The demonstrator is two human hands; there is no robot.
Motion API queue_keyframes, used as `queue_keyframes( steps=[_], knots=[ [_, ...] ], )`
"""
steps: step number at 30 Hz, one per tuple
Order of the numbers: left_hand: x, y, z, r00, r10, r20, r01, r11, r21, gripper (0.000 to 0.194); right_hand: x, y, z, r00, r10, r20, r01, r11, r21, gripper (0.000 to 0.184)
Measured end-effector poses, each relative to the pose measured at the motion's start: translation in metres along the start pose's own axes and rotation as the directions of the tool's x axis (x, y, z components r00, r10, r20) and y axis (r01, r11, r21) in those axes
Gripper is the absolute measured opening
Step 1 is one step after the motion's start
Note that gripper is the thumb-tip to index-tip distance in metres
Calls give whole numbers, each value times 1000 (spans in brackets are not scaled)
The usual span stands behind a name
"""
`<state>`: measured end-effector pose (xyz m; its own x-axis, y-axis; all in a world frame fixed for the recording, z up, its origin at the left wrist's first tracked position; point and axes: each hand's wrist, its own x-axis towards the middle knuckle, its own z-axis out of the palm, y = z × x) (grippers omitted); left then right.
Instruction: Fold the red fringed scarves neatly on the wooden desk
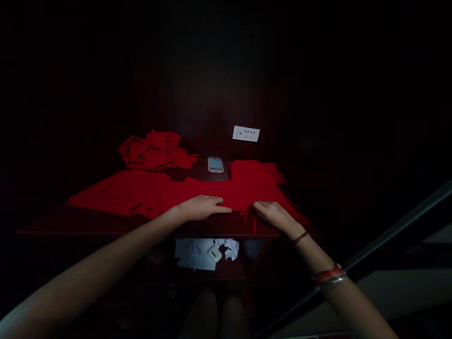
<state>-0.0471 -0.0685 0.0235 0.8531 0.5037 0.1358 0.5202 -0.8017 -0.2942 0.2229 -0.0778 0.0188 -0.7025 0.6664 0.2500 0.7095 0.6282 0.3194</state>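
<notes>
A long red scarf with a fringe lies spread across the dark desk, left to right. My left hand rests on its near edge, index finger stretched out to the right and a ring on one finger. To the right, my right hand has its fingers closed at the scarf's near edge, beside loose red tassels. Its fingertips are partly hidden, but they seem to pinch the cloth there. Behind the fringed end lies a folded red cloth.
A crumpled red cloth sits at the back left. A phone lies near the wall, below a white socket. Under the desktop, an open shelf or drawer holds papers, torn white scraps and a small white case.
</notes>
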Motion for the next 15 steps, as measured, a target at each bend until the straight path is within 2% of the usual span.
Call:
queue_keyframes(
  steps=[6, 12, 15],
  knots=[
    [8, 2, 0, 999, -35, 36, 33, 997, 66, 23, 2, 10, 7, 995, -92, -25, 89, 991, -104, 21],
    [14, 7, 3, 997, -73, -4, 73, 985, 158, 26, 4, 13, 19, 985, -141, -104, 128, 984, -120, 25],
    [14, 6, 5, 997, -80, -4, 79, 978, 195, 30, 5, 16, 20, 978, -181, -105, 160, 971, -179, 20]
  ],
)
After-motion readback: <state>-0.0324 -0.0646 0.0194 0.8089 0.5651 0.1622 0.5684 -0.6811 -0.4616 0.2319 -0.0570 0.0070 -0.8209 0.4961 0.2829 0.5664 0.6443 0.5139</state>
